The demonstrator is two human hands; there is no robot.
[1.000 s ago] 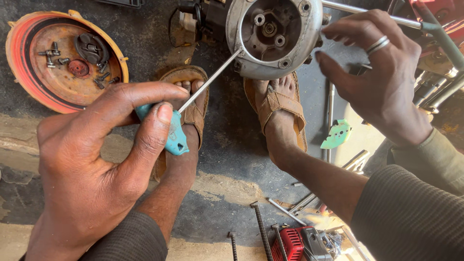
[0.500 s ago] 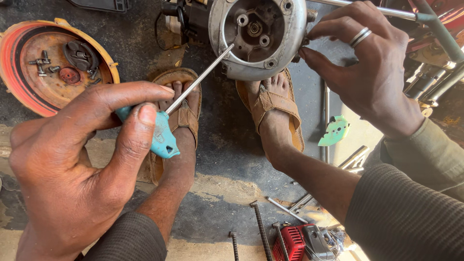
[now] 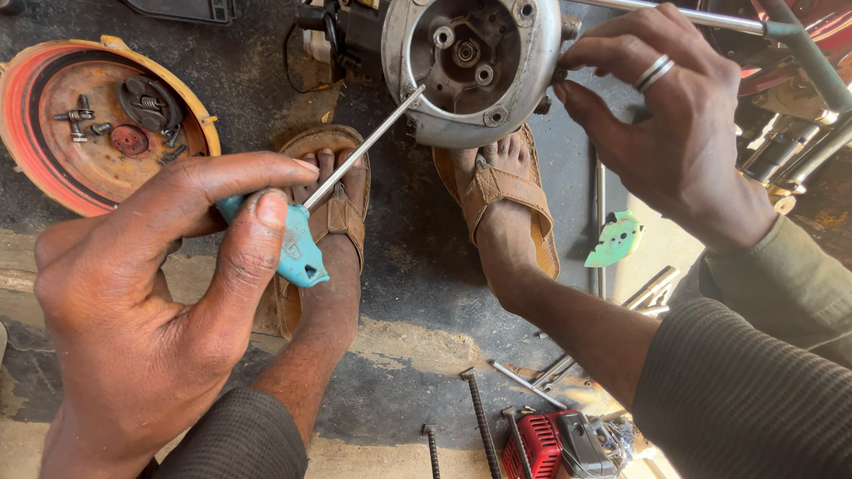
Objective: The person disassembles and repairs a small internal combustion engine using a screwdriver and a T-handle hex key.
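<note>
at nine o'clock on the dark floor lies a round orange cover, turned hollow side up, with loose bolts and a small dark part resting inside it. below and right of it, the left hand fills the lower left of the view; its grip is closed around the teal handle of a screwdriver, thumb pressed on top of the handle and fingers curled over the far side. the steel shank runs up toward one o'clock, passing above a foot in a brown sandal, and its tip meets the rim of a round silver engine housing at twelve o'clock, at the housing's lower left edge. inside the housing show a central shaft and several bolt bosses. a second sandalled foot sits directly beneath the housing. at two o'clock the right hand, with a ring on one finger, has its grip closed on the housing's right rim, thumb underneath and fingertips on the edge. a green gasket-like piece lies on the floor just right of that foot. at five o'clock, near the right forearm's sleeve, sit long metal rods and a small red engine unit.
</note>
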